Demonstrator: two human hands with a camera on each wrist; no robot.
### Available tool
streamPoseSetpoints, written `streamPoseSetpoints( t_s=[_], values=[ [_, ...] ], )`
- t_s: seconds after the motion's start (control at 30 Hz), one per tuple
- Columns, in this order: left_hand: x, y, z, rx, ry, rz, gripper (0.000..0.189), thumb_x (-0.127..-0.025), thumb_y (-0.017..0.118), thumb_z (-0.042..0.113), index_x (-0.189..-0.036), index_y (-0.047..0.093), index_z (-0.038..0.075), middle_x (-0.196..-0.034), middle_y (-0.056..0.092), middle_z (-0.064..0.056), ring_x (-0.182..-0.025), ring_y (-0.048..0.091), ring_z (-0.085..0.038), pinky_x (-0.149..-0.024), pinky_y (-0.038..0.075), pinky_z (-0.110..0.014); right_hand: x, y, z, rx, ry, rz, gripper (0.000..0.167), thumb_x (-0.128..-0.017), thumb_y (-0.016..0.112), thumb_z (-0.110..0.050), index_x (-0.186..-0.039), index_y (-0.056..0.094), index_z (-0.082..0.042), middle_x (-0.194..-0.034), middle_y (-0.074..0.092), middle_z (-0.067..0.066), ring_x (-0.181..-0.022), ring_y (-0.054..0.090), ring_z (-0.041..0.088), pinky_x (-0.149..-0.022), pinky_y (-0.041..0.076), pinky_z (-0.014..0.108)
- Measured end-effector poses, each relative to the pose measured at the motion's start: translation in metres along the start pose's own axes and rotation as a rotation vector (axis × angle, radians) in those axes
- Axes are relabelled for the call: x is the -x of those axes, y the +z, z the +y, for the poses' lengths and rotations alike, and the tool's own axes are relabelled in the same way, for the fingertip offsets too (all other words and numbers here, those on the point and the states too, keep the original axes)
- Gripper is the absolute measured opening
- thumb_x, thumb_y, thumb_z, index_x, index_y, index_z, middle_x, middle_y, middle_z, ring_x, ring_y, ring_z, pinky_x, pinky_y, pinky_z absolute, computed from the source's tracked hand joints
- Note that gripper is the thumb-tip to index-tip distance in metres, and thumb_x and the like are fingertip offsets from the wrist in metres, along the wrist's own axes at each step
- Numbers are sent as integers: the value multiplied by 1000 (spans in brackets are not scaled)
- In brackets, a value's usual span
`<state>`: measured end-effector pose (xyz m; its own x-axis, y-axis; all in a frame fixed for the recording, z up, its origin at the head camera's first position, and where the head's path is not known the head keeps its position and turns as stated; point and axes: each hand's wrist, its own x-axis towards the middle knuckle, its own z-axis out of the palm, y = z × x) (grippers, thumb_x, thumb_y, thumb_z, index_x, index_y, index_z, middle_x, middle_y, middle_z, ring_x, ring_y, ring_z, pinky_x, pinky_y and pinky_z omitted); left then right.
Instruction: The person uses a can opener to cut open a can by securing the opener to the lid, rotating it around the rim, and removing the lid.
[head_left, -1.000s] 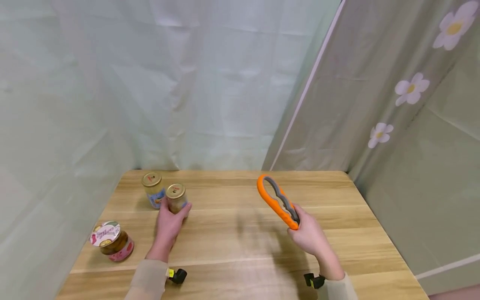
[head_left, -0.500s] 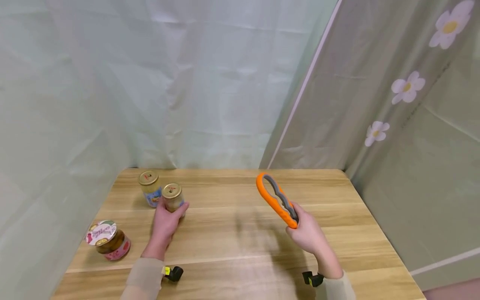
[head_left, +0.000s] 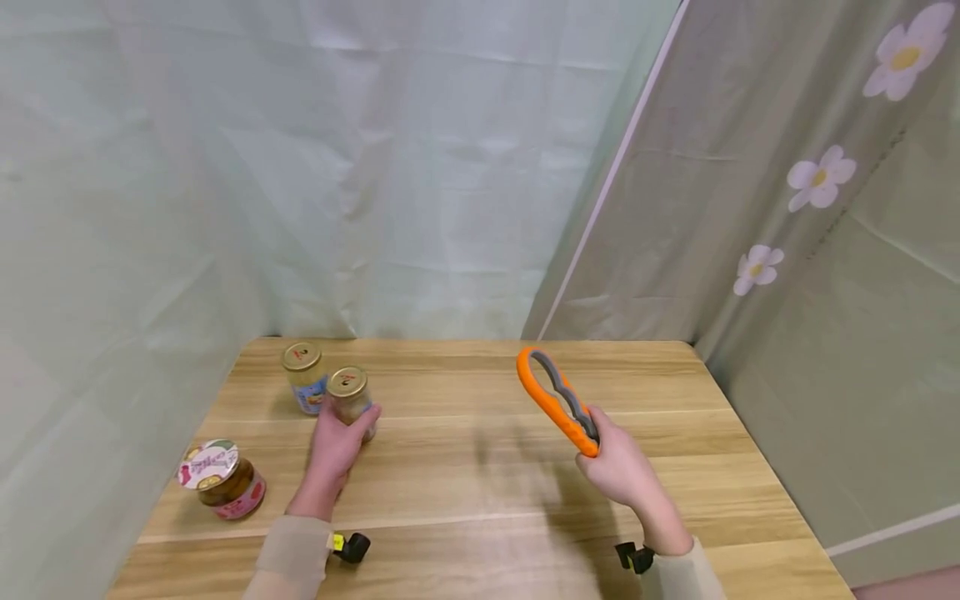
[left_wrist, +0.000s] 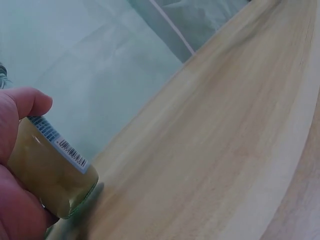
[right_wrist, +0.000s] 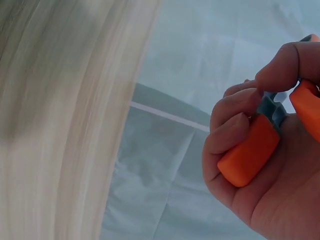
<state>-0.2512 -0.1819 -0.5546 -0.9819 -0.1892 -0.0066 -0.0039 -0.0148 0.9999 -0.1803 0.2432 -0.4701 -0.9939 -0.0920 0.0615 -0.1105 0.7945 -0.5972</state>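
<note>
On the left of the table, my left hand (head_left: 334,446) grips a small glass jar (head_left: 348,385) with a gold lid, fingers on one side and thumb on the other. Its pale contents and a barcode label (left_wrist: 72,152) show in the left wrist view, the jar's base close to the tabletop. A similar gold-lidded jar (head_left: 307,392) with a blue label stands just behind it to the left. Raised over the right half of the table, my right hand (head_left: 618,467) holds an orange and grey jar opener (head_left: 566,423), its fingers curled round the handle end (right_wrist: 250,152).
A wider jar (head_left: 236,496) of dark contents, with a patterned lid and pink label, stands near the left edge of the wooden table (head_left: 465,500). Pale curtains (head_left: 450,208) hang behind the table and along both sides.
</note>
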Motion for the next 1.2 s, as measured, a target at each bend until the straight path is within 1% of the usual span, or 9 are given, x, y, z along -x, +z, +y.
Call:
streamPoseSetpoints(
  t_s=[0.2,0.33,0.5,0.63,0.7,0.83,0.93,1.07,1.2],
  values=[
    [5,5,9,-8,45,-18,77,-98,76,4,-160,31,0,-155,45,-22,-149,38,-34,-126,24,-50,-3,-5,-4,87,-47,-24,39,-78,68,-2,-110,56,-22,-72,49,-1,-64,50,19,-57,40,36],
    [13,13,20,-27,75,-54,70,-98,76,4,-155,37,0,-149,50,-23,-141,45,-34,-122,29,-50,-5,-11,-8,158,-83,-20,39,-79,70,-3,-110,59,-24,-67,46,-4,-59,47,16,-53,38,34],
    [25,30,34,-30,107,-98,67,-97,76,2,-154,40,1,-142,55,-20,-130,51,-27,-111,39,-35,-10,-23,-14,276,-164,28,43,-76,71,0,-113,65,-23,-65,43,-8,-56,43,14,-49,35,32],
    [31,49,43,-17,140,-113,64,-95,78,-1,-150,44,1,-138,58,-18,-124,54,-24,-104,42,-26,-18,-34,-24,309,-215,73,51,-75,71,1,-122,67,-20,-67,45,-8,-55,43,14,-49,36,33],
    [34,59,46,-8,143,-120,65,-94,78,-2,-149,46,2,-136,59,-18,-123,54,-25,-104,42,-29,-23,-39,-30,313,-223,79,55,-75,70,0,-127,65,-18,-68,46,-7,-55,43,15,-50,36,33],
    [44,81,52,-7,147,-157,67,-91,80,1,-150,48,4,-136,60,-17,-124,56,-30,-108,42,-43,-29,-44,-46,316,-234,53,63,-77,70,-3,-138,62,-18,-69,49,-6,-56,45,16,-51,38,34],
    [52,97,54,2,155,-193,66,-91,81,3,-149,50,7,-137,61,-15,-126,56,-32,-111,40,-51,-33,-44,-60,332,-274,27,68,-78,72,-5,-144,61,-18,-72,51,-8,-58,47,15,-53,41,34],
    [61,115,56,39,171,-243,59,-91,81,2,-144,54,9,-130,64,-14,-118,58,-31,-106,44,-51,-38,-45,-75,351,-338,3,70,-76,72,-5,-144,62,-19,-72,51,-10,-60,47,14,-58,42,34],
    [68,128,55,38,173,-270,57,-91,83,5,-142,57,12,-126,66,-11,-112,60,-29,-100,49,-48,-39,-45,-86,345,-351,-18,72,-75,70,-4,-143,63,-23,-70,50,-9,-60,45,15,-57,41,34]
  ],
)
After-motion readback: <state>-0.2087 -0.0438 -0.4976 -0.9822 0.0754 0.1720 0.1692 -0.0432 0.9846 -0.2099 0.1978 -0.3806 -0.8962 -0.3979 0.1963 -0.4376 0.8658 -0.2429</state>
